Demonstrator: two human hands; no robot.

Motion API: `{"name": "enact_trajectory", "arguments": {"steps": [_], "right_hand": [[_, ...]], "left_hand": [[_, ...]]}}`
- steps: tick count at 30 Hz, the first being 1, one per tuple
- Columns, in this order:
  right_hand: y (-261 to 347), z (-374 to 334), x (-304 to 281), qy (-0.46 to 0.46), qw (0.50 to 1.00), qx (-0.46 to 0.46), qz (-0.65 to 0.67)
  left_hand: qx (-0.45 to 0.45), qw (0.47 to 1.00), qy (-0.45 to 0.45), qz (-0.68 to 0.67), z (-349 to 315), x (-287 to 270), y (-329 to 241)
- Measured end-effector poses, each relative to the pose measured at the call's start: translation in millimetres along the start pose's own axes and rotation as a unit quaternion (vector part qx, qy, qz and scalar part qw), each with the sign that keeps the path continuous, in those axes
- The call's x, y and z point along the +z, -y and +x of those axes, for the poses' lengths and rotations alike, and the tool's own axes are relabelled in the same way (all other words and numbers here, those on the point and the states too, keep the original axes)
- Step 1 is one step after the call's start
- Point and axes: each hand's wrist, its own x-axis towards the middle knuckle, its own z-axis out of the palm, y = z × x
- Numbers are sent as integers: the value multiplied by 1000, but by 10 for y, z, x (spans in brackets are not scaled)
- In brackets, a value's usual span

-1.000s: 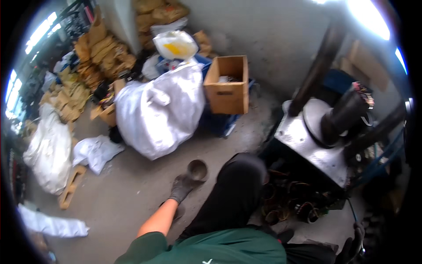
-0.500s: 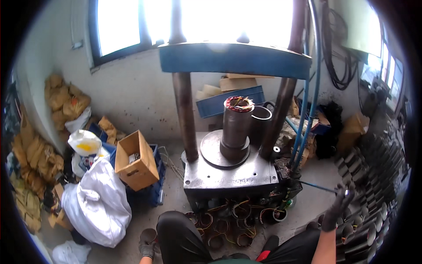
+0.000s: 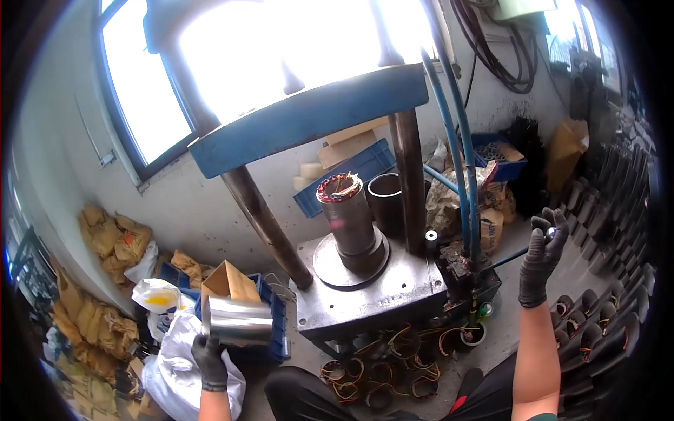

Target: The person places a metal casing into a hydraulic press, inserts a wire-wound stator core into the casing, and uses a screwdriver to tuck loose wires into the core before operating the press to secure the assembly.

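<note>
My left hand (image 3: pixel 210 363), in a dark glove, is closed on one end of a shiny metal cylinder (image 3: pixel 242 321), held up on its side left of the press. At the right, my gloved right hand (image 3: pixel 540 265) has its fingers wrapped round the end of a thin blue lever (image 3: pixel 508 258) that runs to the press. On the press bed (image 3: pixel 365 306) a grey metal cylinder (image 3: pixel 351 228) stands upright on a round plate (image 3: pixel 324 270). Red and yellow wires (image 3: pixel 339 188) ring its top. The blue crossbeam (image 3: pixel 309 116) hangs above it.
Several wired rings (image 3: pixel 379 372) lie on the floor below the press. Rows of dark metal tubes (image 3: pixel 604 245) stand at the right. At the left are a cardboard box (image 3: pixel 230 281), a blue crate (image 3: pixel 277 330) and a white sack (image 3: pixel 175 358). Blue hoses (image 3: pixel 467 161) run down beside the press.
My left hand has lifted the metal cylinder from low beside my knee to left of the press. My right hand stays at the lever's end. The head view has shifted and tilted.
</note>
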Motion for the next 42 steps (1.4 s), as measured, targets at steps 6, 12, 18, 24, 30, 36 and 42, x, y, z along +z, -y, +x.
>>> {"name": "enact_trajectory", "arguments": {"steps": [6, 12, 18, 24, 30, 36, 42], "right_hand": [[105, -17, 47, -1, 1000, 16, 14], [205, -18, 56, -5, 1000, 14, -16], [337, 6, 56, -13, 999, 19, -33], [487, 91, -2, -19, 997, 2, -78], [591, 177, -100, -18, 993, -28, -117], [630, 175, -140, -3, 991, -31, -130], [616, 153, -132, -6, 993, -9, -117]], "left_hand": [[87, 984, 24, -152, 633, 1298, -911], [152, 972, 98, -149, 1129, 2349, -1226], [171, 980, 78, -58, 1642, 3122, -1563], [244, 958, 123, 89, 2168, 3470, -1747], [318, 908, 162, 221, 2219, 3690, -1949], [346, 889, 152, 258, 2115, 3839, -2028], [325, 895, 137, 271, 2206, 3839, -1963]]}}
